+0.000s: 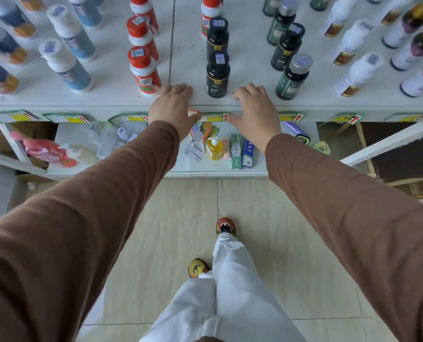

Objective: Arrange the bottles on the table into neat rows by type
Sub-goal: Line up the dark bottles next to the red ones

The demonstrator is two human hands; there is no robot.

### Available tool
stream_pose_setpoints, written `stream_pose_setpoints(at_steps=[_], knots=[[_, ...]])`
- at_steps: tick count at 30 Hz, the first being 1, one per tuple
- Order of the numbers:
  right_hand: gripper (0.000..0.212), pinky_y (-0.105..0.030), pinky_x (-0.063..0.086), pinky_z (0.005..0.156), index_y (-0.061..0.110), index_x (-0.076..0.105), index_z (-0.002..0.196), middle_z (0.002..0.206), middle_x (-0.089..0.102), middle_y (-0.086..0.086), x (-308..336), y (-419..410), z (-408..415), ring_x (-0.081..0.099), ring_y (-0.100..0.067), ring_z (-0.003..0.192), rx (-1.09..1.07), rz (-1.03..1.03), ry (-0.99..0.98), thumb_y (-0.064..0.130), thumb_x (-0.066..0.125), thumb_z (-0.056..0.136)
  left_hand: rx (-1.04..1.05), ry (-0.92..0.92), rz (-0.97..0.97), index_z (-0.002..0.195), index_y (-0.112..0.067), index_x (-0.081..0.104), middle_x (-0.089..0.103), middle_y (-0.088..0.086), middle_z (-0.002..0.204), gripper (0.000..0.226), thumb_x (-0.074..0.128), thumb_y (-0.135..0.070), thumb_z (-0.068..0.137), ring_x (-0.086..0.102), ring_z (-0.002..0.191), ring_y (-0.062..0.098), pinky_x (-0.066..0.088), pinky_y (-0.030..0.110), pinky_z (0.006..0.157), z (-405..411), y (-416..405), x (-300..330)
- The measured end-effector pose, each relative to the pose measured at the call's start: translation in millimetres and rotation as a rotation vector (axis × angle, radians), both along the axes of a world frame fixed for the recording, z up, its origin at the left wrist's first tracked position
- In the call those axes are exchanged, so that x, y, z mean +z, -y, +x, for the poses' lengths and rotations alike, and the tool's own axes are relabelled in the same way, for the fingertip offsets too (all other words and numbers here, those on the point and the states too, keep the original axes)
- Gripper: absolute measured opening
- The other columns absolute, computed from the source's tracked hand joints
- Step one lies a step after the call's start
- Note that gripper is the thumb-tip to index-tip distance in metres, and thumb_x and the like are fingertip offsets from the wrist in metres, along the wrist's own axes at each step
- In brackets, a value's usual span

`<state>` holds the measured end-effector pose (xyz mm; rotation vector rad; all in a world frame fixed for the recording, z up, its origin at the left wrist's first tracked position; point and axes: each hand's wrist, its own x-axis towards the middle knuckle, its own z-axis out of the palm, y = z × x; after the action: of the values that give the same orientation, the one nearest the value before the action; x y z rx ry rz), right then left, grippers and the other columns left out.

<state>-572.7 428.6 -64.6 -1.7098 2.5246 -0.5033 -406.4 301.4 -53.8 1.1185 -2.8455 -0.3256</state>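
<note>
Bottles stand upright in rows by type on the white surface (249, 70), the nearest black bottle (217, 75) at the front edge between both hands. The left hand (173, 104) and right hand (254, 107) rest palm-down on that edge, fingers relaxed, holding nothing. A red-capped bottle (143, 70) stands just beside the left hand. Label writing is too small to read.

Both arms outstretched, left grip (172, 104) and right grip (253, 107) palm-down, fingers relaxed
</note>
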Motion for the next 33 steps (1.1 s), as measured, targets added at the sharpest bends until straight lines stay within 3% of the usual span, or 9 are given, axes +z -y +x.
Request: stream_pose_setpoints(at_steps=[6, 9, 12, 15, 18, 22, 27, 33], knots=[[0.061, -0.038, 0.042, 0.1, 0.013, 0.043, 0.139, 0.139, 0.05, -0.008, 49, 0, -21, 0.05, -0.028, 0.124, 0.072, 0.346, 0.237, 0.036, 0.066, 0.088, -0.03, 0.138, 0.131, 0.145, -0.016, 0.037, 0.037, 0.006, 0.151, 0.062, 0.056, -0.039, 0.091, 0.033, 0.138, 0.029, 0.029, 0.041, 0.114, 0, 3, 27], [0.062, -0.038, 0.043, 0.1, 0.02, 0.033, 0.144, 0.143, 0.049, -0.009, 75, 10, -30, 0.053, -0.029, 0.122, 0.085, 0.246, 0.224, 0.031, 0.061, 0.09, -0.006, 0.106, 0.185, 0.142, -0.021, 0.042, 0.047, 0.006, 0.144, 0.052, 0.052, -0.035, 0.093, 0.042, 0.131, 0.029, 0.035, 0.042, 0.109, -3, 5, 37], [0.067, -0.036, 0.04, 0.099, 0.027, 0.028, 0.149, 0.147, 0.042, -0.007, 94, 28, -36, 0.05, -0.028, 0.126, 0.235, 0.136, 0.143, 0.022, 0.06, 0.091, -0.011, 0.073, 0.227, 0.14, -0.023, 0.044, 0.05, 0.006, 0.142, 0.049, 0.05, -0.031, 0.093, 0.045, 0.129, 0.029, 0.037, 0.041, 0.108, -12, 9, 45], [0.062, -0.041, 0.041, 0.102, 0.026, 0.037, 0.146, 0.145, 0.042, -0.005, 101, 53, -39, 0.045, -0.027, 0.127, 0.426, 0.176, 0.068, 0.011, 0.059, 0.09, -0.007, 0.045, 0.246, 0.138, -0.024, 0.046, 0.053, 0.004, 0.14, 0.047, 0.051, -0.033, 0.092, 0.048, 0.127, 0.028, 0.038, 0.039, 0.107, -21, 17, 50], [0.046, -0.045, 0.044, 0.092, 0.026, 0.052, 0.134, 0.129, 0.05, -0.002, 102, 72, -45, 0.049, -0.026, 0.116, 0.491, 0.237, 0.073, 0.016, 0.059, 0.09, 0.013, 0.037, 0.284, 0.137, -0.025, 0.048, 0.057, 0.004, 0.135, 0.046, 0.052, -0.033, 0.092, 0.051, 0.124, 0.027, 0.039, 0.038, 0.105, -28, 22, 55], [0.042, -0.041, 0.046, 0.081, 0.023, 0.057, 0.127, 0.116, 0.054, -0.003, 104, 84, -56, 0.056, -0.027, 0.101, 0.558, 0.265, 0.105, 0.02, 0.066, 0.086, 0.044, 0.033, 0.323, 0.136, -0.024, 0.049, 0.057, 0.001, 0.136, 0.043, 0.051, -0.032, 0.094, 0.05, 0.125, 0.025, 0.038, 0.037, 0.106, -36, 26, 61], [0.034, -0.03, 0.042, 0.078, 0.024, 0.062, 0.116, 0.107, 0.063, 0.002, 114, 92, -76, 0.057, -0.015, 0.09, 0.425, 0.195, 0.341, 0.03, 0.069, 0.083, 0.06, 0.0, 0.36, 0.13, -0.025, 0.055, 0.059, 0.0, 0.132, 0.035, 0.048, -0.028, 0.096, 0.053, 0.121, 0.025, 0.04, 0.034, 0.103, -40, 28, 76], [0.029, -0.023, 0.055, 0.067, 0.01, 0.069, 0.108, 0.081, 0.068, -0.002, 141, 100, -91, 0.064, -0.011, 0.067, 0.174, 0.152, 0.872, 0.028, 0.073, 0.085, 0.065, -0.168, 0.455, 0.119, -0.021, 0.062, 0.065, 0.0, 0.112, 0.028, 0.042, -0.026, 0.099, 0.055, 0.099, 0.018, 0.039, 0.029, 0.086, -45, 37, 98]])
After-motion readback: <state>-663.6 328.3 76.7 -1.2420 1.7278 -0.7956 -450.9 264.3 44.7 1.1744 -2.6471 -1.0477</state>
